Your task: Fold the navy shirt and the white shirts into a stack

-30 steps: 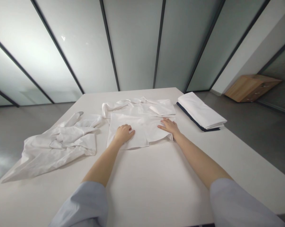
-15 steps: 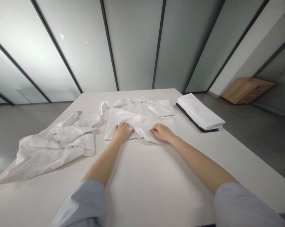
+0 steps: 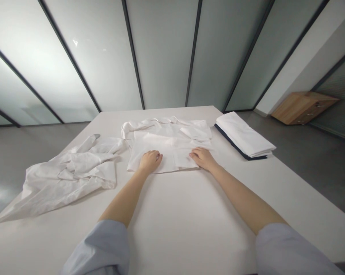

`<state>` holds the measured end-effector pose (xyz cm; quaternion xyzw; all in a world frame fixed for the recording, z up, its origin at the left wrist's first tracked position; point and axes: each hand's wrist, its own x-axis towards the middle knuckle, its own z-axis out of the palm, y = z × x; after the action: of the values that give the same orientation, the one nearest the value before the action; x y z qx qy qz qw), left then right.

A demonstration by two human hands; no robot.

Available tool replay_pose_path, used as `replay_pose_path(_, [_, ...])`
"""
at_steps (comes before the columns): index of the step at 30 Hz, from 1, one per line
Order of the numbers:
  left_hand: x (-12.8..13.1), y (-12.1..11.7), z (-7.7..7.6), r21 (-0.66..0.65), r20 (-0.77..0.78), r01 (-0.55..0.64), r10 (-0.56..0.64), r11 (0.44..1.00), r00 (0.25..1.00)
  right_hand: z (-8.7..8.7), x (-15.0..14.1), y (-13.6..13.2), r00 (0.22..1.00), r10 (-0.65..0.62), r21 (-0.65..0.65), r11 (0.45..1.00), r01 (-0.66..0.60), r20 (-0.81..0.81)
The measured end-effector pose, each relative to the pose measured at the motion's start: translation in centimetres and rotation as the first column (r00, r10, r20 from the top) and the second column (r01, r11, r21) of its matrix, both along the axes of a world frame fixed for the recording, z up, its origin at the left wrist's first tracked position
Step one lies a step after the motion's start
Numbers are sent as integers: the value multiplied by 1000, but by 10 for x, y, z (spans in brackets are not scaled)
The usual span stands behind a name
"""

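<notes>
A white shirt (image 3: 166, 143) lies across the middle of the table, its near part folded into a flat panel with a fairly straight front edge. On the left of this panel my left hand (image 3: 151, 160) rests with curled fingers closed on the cloth. My right hand (image 3: 202, 157) is closed at the panel's right side, fingertips and thumb together on the fabric. Between the hands the cloth is nearly smooth, with a slight crease near the front edge. Cloth under both palms is hidden.
A crumpled white garment (image 3: 72, 172) spreads over the left side of the white table (image 3: 189, 214). At the right edge lies a stack of folded white cloth (image 3: 243, 133) on a dark folded piece (image 3: 234, 145). Frosted glass panels (image 3: 163, 53) stand behind; a wooden cabinet (image 3: 302, 108) is at far right.
My left hand has gone from spread to curled, shifting slightly right. My right hand has moved a little right. The bunched fold between them has flattened out.
</notes>
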<state>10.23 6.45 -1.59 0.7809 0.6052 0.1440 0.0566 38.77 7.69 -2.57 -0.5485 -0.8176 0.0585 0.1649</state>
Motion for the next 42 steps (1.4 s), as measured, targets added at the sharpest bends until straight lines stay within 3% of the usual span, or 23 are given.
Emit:
replay_pose_path(4, [-2,-2,1,-3,-41,-49,48,999,998,6,-4,-9,999,-14,14,1000,13,43])
replay_pose_path(8, [-2,-6,-8,63,-92,0,6,998,996,-6,-8,-13,996,-14,51,999,9,83])
replay_pose_path(12, [1,-8,-15,-44,-175,-24,16,999,984,-12,-12,-12,985,-37,-29,999,43,170])
replay_pose_path(20, [1,-9,11,-70,-192,-59,44,996,980,0,-13,-16,977,-96,-11,995,100,193])
replay_pose_path(25, [0,-9,-5,13,-207,-7,9,1000,978,-9,-9,-13,976,-58,-83,994,77,211])
replay_pose_path(30, [1,-7,-17,-90,-232,-39,17,995,973,-1,-12,-10,972,-93,-85,990,114,216])
replay_pose_path(36, [-1,-11,-5,-130,-266,-12,-23,991,964,10,-17,-13,948,-110,-67,988,136,297])
replay_pose_path(42, [2,-10,22,-218,-293,82,-145,972,945,29,-7,-14,927,-103,-109,982,152,362])
